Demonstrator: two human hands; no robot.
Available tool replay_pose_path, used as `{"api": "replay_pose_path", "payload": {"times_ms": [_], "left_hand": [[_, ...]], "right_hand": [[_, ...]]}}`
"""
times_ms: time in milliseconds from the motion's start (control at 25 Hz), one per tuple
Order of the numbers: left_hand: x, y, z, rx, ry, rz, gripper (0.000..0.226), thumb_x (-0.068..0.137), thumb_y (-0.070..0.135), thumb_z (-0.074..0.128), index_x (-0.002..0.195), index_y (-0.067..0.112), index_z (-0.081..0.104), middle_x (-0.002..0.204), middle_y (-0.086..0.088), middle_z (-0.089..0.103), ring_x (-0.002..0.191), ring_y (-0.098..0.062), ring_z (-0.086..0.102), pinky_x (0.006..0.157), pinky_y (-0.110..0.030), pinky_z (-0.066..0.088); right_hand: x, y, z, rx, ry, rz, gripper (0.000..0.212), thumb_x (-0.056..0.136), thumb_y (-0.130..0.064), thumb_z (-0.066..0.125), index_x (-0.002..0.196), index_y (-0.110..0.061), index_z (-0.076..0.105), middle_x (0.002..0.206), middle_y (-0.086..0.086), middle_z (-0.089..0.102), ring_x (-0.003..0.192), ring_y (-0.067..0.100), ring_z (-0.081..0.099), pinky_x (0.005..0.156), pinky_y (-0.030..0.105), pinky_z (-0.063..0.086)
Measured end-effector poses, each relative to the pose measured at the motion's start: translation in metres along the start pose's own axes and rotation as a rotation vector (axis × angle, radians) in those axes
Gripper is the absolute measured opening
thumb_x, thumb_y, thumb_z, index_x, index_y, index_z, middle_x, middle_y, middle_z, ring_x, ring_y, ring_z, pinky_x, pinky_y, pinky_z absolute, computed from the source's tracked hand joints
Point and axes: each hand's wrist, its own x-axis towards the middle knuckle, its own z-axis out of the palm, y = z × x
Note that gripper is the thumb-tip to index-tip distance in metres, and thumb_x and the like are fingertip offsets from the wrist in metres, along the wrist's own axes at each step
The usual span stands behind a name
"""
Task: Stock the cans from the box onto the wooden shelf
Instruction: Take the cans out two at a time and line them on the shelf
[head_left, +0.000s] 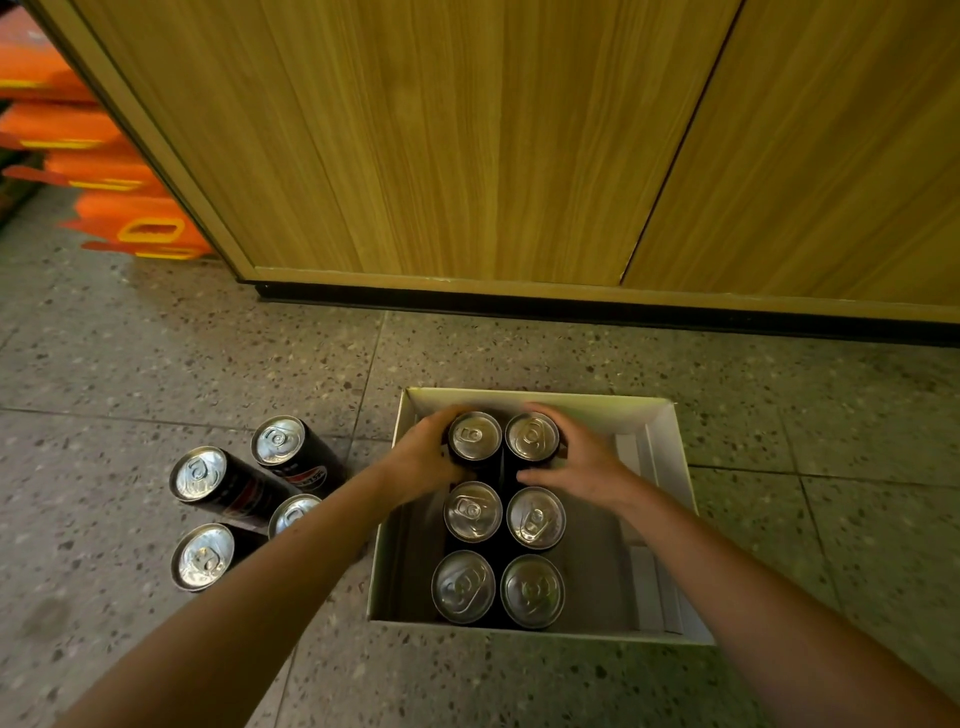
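Note:
A white cardboard box sits open on the floor with several black cans standing inside in two columns. My left hand wraps the far left can. Beside it, my right hand wraps the far right can. Both held cans stand upright in the box's far row. Behind them are two middle cans and two near cans. The wooden shelf unit's panel rises just beyond the box; no shelf surface shows.
Several black cans stand on the speckled tile floor left of the box, close to my left forearm. Orange packs are stacked at the far left beside the wooden unit. A black plinth runs along the unit's base.

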Motion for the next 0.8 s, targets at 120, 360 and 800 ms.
{"api": "replay_pose_path", "payload": {"times_ms": [120, 360, 800], "left_hand": [[0.004, 0.002, 0.006, -0.154, 0.019, -0.072, 0.069, 0.069, -0.005, 0.072, 0.129, 0.016, 0.046, 0.115, -0.001, 0.059, 0.112, -0.016, 0.053, 0.081, -0.017, 0.047], [0.001, 0.006, 0.017, -0.225, 0.09, -0.045, 0.061, 0.061, 0.003, 0.081, 0.114, 0.019, 0.056, 0.095, 0.015, 0.063, 0.088, 0.003, 0.06, 0.067, -0.005, 0.046], [-0.1, 0.188, -0.067, -0.357, 0.119, 0.069, 0.053, 0.058, -0.001, 0.082, 0.102, 0.022, 0.061, 0.099, 0.001, 0.07, 0.095, -0.008, 0.066, 0.084, -0.022, 0.05]], "right_hand": [[0.002, 0.001, 0.003, 0.071, 0.02, 0.052, 0.076, 0.061, -0.013, 0.083, 0.127, -0.02, 0.045, 0.12, -0.005, 0.054, 0.116, 0.012, 0.049, 0.101, 0.027, 0.038], [-0.004, -0.002, 0.006, 0.127, 0.063, 0.044, 0.068, 0.058, -0.015, 0.085, 0.117, -0.023, 0.051, 0.111, -0.008, 0.059, 0.104, 0.007, 0.056, 0.09, 0.02, 0.044], [-0.112, -0.205, -0.087, 0.239, 0.119, 0.011, 0.058, 0.059, -0.002, 0.081, 0.106, -0.024, 0.055, 0.099, -0.011, 0.062, 0.095, 0.001, 0.058, 0.078, 0.008, 0.046]]}}
